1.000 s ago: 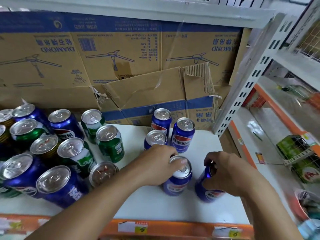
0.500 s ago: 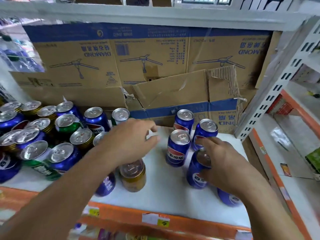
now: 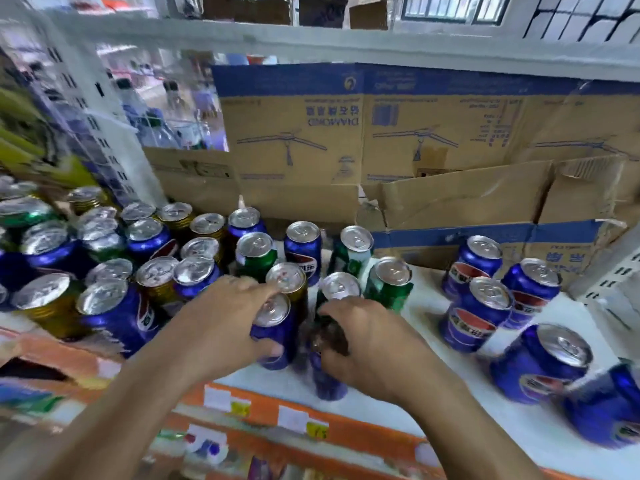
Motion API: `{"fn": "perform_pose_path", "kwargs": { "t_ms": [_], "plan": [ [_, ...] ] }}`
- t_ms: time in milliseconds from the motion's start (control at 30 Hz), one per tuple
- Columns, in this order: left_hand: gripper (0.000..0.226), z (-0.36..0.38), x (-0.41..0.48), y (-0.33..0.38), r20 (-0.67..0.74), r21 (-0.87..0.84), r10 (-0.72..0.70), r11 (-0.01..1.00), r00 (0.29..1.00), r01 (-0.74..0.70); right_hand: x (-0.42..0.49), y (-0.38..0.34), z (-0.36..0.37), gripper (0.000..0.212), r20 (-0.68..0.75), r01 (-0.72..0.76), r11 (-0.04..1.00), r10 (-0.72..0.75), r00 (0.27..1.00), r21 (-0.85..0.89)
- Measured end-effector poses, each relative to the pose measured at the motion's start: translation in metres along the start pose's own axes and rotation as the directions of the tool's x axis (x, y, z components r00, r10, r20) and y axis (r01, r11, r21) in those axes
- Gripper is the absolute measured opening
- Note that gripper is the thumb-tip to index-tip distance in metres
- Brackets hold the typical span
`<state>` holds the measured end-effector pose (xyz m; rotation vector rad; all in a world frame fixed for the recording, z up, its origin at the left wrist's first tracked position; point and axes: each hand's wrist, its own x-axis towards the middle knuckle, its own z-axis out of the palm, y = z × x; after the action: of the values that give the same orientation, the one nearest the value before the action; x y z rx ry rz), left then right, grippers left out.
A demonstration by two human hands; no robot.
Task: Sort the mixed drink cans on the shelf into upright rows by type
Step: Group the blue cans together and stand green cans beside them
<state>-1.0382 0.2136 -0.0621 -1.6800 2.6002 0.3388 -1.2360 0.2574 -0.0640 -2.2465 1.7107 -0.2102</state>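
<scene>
Status entry, can sort. All positions are given from the blue can [image 3: 273,337] in my left hand [image 3: 225,320].

Left hand: fingers [image 3: 252,285] and thumb are curled round the blue can's side, gripping it. It stands upright on the shelf [image 3: 433,407], near the front edge.

Right hand [image 3: 363,341]: fingers are curled down over the top of a second blue can [image 3: 325,384], just right of the blue can and almost touching it. This one is blurred and its label is unreadable, but the fingers are plainly closed on it.

Done so far: well to the right of the blue can is a blue row [image 3: 474,323] of three upright cans, close together in front of the cardboard box [image 3: 381,140]. Nearer the front edge on that side, a tipped blue can [image 3: 540,368] leans off vertical. Another blue one at the frame corner is too blurred to judge.

Left to do: the mixed cluster [image 3: 152,271], to the left of the blue can and behind it, has blue, green and gold cans packed together in no order. A gold can [image 3: 287,282] sits directly behind the blue can. Several green cans [image 3: 388,282] stand behind it and to the right, not lined up.

Judgement: early stage. One type is partly rowed, and green and gold are not begun. The two cans I am holding belong with the blue row, and the tipped one needs righting.
</scene>
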Motion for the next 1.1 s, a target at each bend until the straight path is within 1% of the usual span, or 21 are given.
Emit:
{"fn": "perform_pose_path", "kwargs": {
  "t_ms": [33,100,167,233,300,333,400,500,567,633,700,767,867,1000,1033,1100],
  "plan": [
    [0.082,0.001,0.003,-0.003,0.017,0.022,0.022,1.000,1.000,-0.022,0.005,-0.005,0.003,0.018,-0.003,-0.011,1.000,0.011,1.000,-0.015],
    [0.080,0.005,0.011,-0.005,0.006,0.086,0.072,0.994,0.997,-0.072,0.010,-0.013,0.005,0.020,-0.011,-0.046,0.998,0.046,0.999,-0.036],
    [0.077,0.010,0.017,-0.005,-0.011,0.143,0.109,0.984,0.994,-0.106,0.012,-0.018,0.008,0.014,-0.001,-0.091,0.994,0.092,0.996,-0.053],
    [0.076,0.014,0.021,-0.007,-0.010,0.186,0.131,0.974,0.991,-0.127,0.009,-0.021,0.011,0.014,0.025,-0.129,0.991,0.130,0.991,-0.042],
    [0.080,0.017,0.024,-0.010,0.013,0.182,0.142,0.973,0.990,-0.142,0.002,-0.023,0.015,0.017,0.040,-0.151,0.989,0.151,0.988,-0.006],
    [0.081,0.018,0.026,-0.012,0.026,0.159,0.145,0.976,0.989,-0.147,-0.002,-0.025,0.018,0.022,0.048,-0.171,0.985,0.170,0.984,0.010],
    [0.081,0.015,0.028,-0.015,0.025,0.102,0.162,0.981,0.987,-0.163,-0.006,-0.029,0.025,0.039,0.034,-0.219,0.976,0.219,0.975,-0.004],
    [0.070,0.010,0.026,-0.016,-0.001,0.028,0.211,0.977,0.977,-0.211,-0.010,-0.034,0.033,0.051,-0.085,-0.294,0.956,0.293,0.952,0.000],
    [0.072,0.005,0.023,-0.018,-0.009,-0.036,0.257,0.966,0.966,-0.257,-0.017,-0.032,0.034,0.058,-0.143,-0.317,0.946,0.324,0.935,0.069],
    [0.075,-0.003,0.023,-0.023,-0.036,-0.191,0.297,0.935,0.954,-0.298,-0.027,-0.029,0.032,0.061,-0.201,-0.301,0.934,0.338,0.919,0.195],
    [0.070,-0.014,0.024,-0.027,-0.080,-0.353,0.331,0.873,0.940,-0.338,-0.038,-0.026,0.026,0.062,-0.242,-0.286,0.909,0.364,0.899,0.304],
    [0.067,-0.023,0.026,-0.027,-0.137,-0.431,0.353,0.820,0.926,-0.376,-0.049,-0.022,0.020,0.060,-0.268,-0.278,0.880,0.395,0.879,0.386],
    [0.071,-0.034,0.030,-0.013,-0.228,-0.443,0.382,0.778,0.895,-0.445,-0.065,-0.014,0.011,0.053,-0.331,-0.287,0.836,0.467,0.820,0.468],
    [0.070,-0.042,0.037,0.026,-0.298,-0.523,0.405,0.688,0.864,-0.503,-0.088,0.002,0.003,0.034,-0.416,-0.306,0.791,0.557,0.719,0.530],
    [0.069,-0.043,0.038,0.038,-0.311,-0.537,0.414,0.666,0.856,-0.517,-0.095,0.007,0.001,0.032,-0.433,-0.324,0.783,0.579,0.691,0.531],
    [0.068,-0.043,0.041,0.063,-0.334,-0.546,0.431,0.636,0.838,-0.545,-0.109,0.017,-0.003,0.035,-0.459,-0.360,0.758,0.628,0.628,0.543]
  ]
}}
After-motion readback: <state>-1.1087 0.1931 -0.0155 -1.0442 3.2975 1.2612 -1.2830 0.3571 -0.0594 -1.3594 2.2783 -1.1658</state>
